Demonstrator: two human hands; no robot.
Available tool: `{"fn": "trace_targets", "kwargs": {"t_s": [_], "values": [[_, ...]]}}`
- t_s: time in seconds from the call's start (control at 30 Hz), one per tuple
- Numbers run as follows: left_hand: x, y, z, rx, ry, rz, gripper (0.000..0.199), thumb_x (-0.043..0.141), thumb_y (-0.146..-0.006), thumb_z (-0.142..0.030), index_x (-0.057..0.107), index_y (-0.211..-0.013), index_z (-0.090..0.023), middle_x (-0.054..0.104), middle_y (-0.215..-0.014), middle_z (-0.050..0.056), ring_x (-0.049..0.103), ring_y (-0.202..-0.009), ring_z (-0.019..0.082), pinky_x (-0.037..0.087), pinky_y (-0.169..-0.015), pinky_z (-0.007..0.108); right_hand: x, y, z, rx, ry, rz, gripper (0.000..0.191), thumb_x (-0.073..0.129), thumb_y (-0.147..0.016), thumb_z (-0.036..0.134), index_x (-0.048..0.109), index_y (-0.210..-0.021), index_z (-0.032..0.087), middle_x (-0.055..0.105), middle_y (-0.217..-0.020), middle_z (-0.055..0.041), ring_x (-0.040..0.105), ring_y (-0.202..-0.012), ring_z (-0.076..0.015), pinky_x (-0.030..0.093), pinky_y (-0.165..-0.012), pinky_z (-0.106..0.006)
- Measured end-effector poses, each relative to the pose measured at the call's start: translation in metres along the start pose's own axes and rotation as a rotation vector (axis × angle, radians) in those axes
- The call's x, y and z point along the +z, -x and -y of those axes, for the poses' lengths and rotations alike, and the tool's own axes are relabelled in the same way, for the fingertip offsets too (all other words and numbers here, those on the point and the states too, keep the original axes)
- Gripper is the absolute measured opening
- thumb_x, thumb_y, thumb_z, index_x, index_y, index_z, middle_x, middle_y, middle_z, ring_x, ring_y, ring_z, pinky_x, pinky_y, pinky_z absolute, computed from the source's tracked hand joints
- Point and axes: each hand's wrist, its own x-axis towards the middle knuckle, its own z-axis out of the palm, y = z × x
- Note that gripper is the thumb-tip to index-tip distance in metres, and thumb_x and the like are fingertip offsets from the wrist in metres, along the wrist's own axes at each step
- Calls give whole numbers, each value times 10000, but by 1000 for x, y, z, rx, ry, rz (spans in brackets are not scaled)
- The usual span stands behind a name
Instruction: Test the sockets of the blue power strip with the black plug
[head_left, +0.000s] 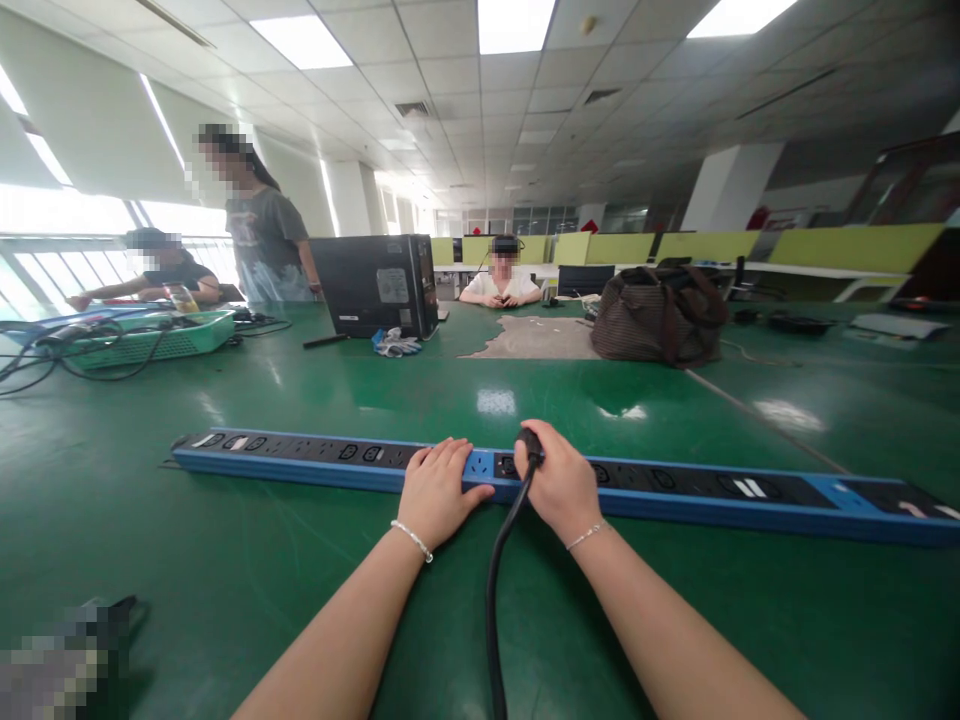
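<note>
A long blue and black power strip (675,492) lies across the green table, with rows of sockets facing up. My left hand (439,487) grips it near the middle, fingers over the top and thumb along the near side. Just right of a blue socket section, my right hand (561,480) is closed round a black plug (531,442) at the strip's sockets. From the plug, a thick black cable (492,600) runs down towards me between my forearms. Whether the plug's pins are inside a socket is hidden.
Farther back on the table (300,560) are a green basket (161,340) with cables, a black computer case (375,285), gloves (396,343) and a brown bag (652,315). A blurred object (60,660) lies near left. Three people are beyond the table.
</note>
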Motion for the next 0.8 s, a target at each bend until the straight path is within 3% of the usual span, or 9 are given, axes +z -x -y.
{"fn": "trace_targets", "kwargs": {"t_s": [0.1, 0.27, 0.53, 0.8], "values": [[0, 0, 0, -8, -7, 7, 544, 556, -767, -533, 526, -1194, -198, 577, -1258, 75, 495, -1179, 238, 336, -989, 415, -24, -6, -31, 204, -22, -63, 266, 492, -782, 361, 627, -960, 217, 678, -752, -37, 623, -663, -191, 472, -644, -300], [-1, 0, 1, -13, -11, 13, 539, 547, -772, -536, 528, -1197, -204, 572, -1266, 72, 491, -1185, 236, 327, -992, 411, -36, -6, -72, 169, -303, 32, 291, 441, -824, 406, 628, -924, 207, 695, -883, -44, 634, -765, -172, 479, -689, -279], [0, 0, 1, -16, -14, 15, 542, 552, -768, -531, 529, -1199, -204, 573, -1263, 75, 489, -1187, 238, 326, -992, 415, -31, 1, -54, 124, -126, 196, 281, 412, -852, 393, 610, -970, 233, 694, -780, -17, 640, -696, -164, 466, -657, -265], [-1, -1, 0, -25, -8, 21, 549, 540, -770, -540, 529, -1205, -205, 571, -1266, 79, 486, -1192, 241, 323, -999, 416, -36, -1, -67, 80, -135, 225, 308, 401, -854, 405, 600, -985, 211, 681, -801, -26, 620, -684, -149, 457, -633, -245]]}}
